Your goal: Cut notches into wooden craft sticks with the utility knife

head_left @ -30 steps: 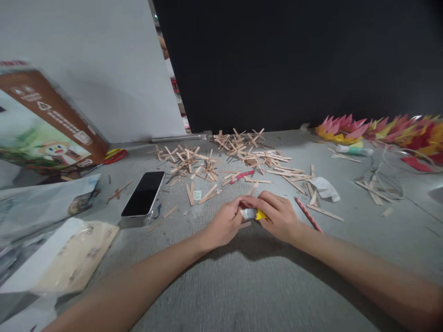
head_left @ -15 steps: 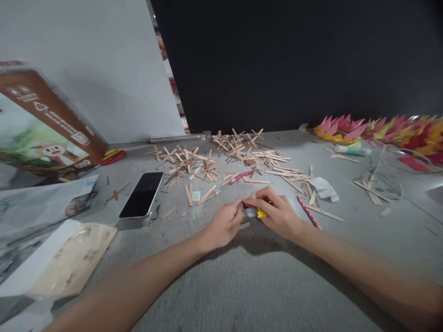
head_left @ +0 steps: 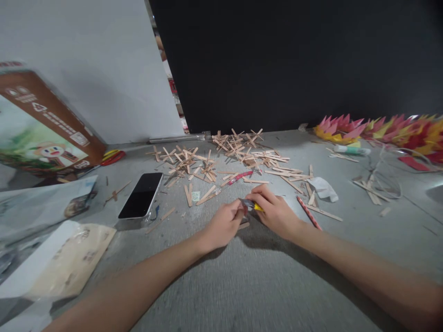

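My left hand (head_left: 223, 223) is closed in a pinch on a small dark-red piece (head_left: 245, 210), mostly hidden by the fingers. Facing it, my right hand (head_left: 273, 210) is wrapped around what looks like a utility knife (head_left: 258, 207) with a yellow handle and a grey metal end. That grey end touches or lies just over the red piece; which one cannot be told. Beneath the hands, a short wooden stick (head_left: 243, 226) lies on the grey table. A red patterned pencil-like stick (head_left: 308, 213) rests right of my right hand.
Beyond the hands are heaped wooden craft sticks (head_left: 204, 163) and a red wrapped strip (head_left: 240, 177). A phone (head_left: 141, 196), a paper packet (head_left: 72, 263) and a printed box (head_left: 48, 124) are on the left. Crumpled tissue (head_left: 323, 189), a glue stick (head_left: 351, 150) and paper petals (head_left: 342, 129) are on the right.
My right hand has shifted slightly and its fingers have drawn back from the left fingertips. More of the grey metal end now shows. My left hand stays nearly in place.
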`<state>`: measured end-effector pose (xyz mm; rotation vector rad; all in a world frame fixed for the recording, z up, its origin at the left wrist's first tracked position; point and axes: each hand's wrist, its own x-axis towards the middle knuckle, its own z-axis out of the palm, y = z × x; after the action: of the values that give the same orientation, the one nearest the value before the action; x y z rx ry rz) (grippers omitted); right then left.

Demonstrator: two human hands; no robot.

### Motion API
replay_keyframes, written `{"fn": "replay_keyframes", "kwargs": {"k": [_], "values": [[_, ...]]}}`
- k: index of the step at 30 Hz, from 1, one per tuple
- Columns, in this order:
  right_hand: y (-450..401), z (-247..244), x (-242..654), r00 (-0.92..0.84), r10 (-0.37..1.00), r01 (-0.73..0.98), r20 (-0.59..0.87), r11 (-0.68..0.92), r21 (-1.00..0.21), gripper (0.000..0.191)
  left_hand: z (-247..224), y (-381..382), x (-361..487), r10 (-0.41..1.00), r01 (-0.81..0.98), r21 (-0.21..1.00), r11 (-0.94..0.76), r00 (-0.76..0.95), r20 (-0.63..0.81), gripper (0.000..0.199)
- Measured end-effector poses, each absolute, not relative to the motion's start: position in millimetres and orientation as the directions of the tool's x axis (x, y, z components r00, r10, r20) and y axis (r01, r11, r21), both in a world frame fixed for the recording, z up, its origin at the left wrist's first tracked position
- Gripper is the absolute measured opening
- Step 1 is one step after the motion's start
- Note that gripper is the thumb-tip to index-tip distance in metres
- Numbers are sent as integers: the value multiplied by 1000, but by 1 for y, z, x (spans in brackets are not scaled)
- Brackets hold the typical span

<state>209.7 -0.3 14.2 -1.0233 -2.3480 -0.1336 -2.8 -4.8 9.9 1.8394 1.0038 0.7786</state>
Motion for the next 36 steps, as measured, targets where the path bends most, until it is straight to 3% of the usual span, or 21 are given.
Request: {"fn": "replay_keyframes", "kwargs": {"k": [9,15,18,30,36], "values": [[-3,17,205,-574,673,740,467,670,-56,30,14,-6,-1,887,327,910,-253,454,83,28],[-5,10,206,-459,675,719,577,664,-205,35,14,-4,1,956,64,996,-57,290,36,42],[-6,8,207,-429,676,693,599,672,-262,32,16,-4,1,969,-6,998,-62,238,62,44],[-6,6,211,-399,726,643,559,657,-394,15,16,-6,-2,959,159,978,-136,267,90,43],[-7,13,208,-261,767,638,586,593,-491,39,15,-6,-4,932,241,950,-198,347,106,41]]}}
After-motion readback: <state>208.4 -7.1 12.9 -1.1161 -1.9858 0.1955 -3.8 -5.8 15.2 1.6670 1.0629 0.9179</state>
